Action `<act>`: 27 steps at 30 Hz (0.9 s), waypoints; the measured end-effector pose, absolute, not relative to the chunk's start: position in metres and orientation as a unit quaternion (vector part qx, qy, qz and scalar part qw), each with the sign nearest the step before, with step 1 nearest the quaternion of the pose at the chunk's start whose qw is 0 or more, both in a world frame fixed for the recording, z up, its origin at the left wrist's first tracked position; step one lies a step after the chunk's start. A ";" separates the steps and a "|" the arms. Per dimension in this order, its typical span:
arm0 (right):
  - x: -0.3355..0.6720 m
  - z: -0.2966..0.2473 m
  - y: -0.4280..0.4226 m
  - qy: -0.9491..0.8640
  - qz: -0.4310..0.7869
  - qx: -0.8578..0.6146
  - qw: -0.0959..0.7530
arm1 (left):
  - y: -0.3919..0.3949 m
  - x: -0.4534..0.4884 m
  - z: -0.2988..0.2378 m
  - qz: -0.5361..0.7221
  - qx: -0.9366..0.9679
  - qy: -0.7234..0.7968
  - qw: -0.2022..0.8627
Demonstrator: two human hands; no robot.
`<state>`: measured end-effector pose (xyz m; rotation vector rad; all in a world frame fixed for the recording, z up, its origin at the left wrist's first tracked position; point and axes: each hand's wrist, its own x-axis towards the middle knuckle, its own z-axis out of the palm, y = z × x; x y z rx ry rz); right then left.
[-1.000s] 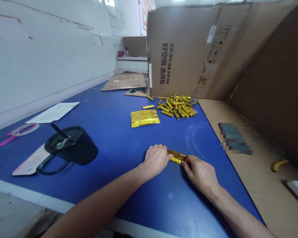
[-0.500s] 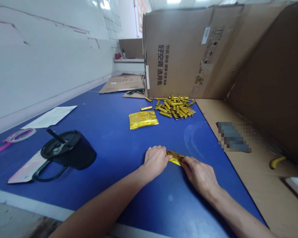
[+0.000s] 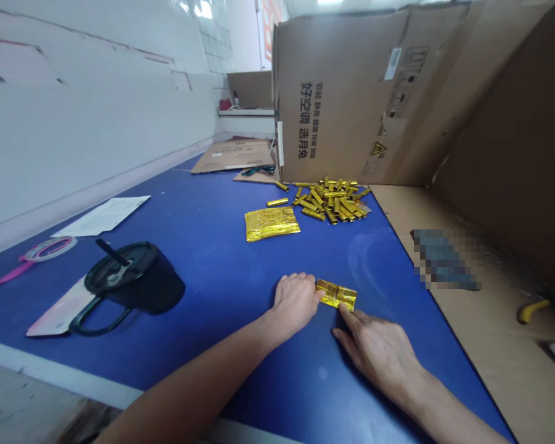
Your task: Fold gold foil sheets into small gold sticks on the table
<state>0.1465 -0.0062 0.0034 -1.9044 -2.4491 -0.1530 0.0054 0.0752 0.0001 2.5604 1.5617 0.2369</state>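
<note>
A small creased sheet of gold foil (image 3: 337, 294) lies on the blue tabletop in front of me. My left hand (image 3: 296, 299) has its fingers curled and grips the foil's left end against the table. At the lower right edge, my right hand (image 3: 380, 345) touches the foil with the index finger. Its thumb is held apart, with nothing gripped. Beyond my hands lies a flat stack of gold foil sheets (image 3: 272, 223). A heap of small rolled gold foil tubes (image 3: 335, 202) sits behind it to the right.
A black lidded mug with a straw (image 3: 155, 280) stands at the left, near a tape roll (image 3: 58, 248) and a white paper (image 3: 104, 216). A large cardboard box (image 3: 351, 92) rises behind the heap. Cardboard (image 3: 481, 333) with a yellow-handled object (image 3: 531, 310) borders the right side.
My right hand has let go of the foil's right end and drawn back slightly, its index finger now on the lower edge. More of the foil shows. My left hand keeps its hold.
</note>
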 end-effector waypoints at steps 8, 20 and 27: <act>0.144 0.008 -0.004 -0.795 -0.028 -0.606 -0.020 | 0.073 0.007 -0.003 0.089 0.845 0.524 0.058; 0.142 0.013 -0.002 -0.791 -0.022 -0.612 -0.008 | 0.060 -0.008 0.004 0.121 0.904 0.408 0.047; 0.144 0.013 -0.004 -0.788 -0.010 -0.615 -0.014 | 0.028 -0.005 -0.003 0.116 0.928 0.351 0.049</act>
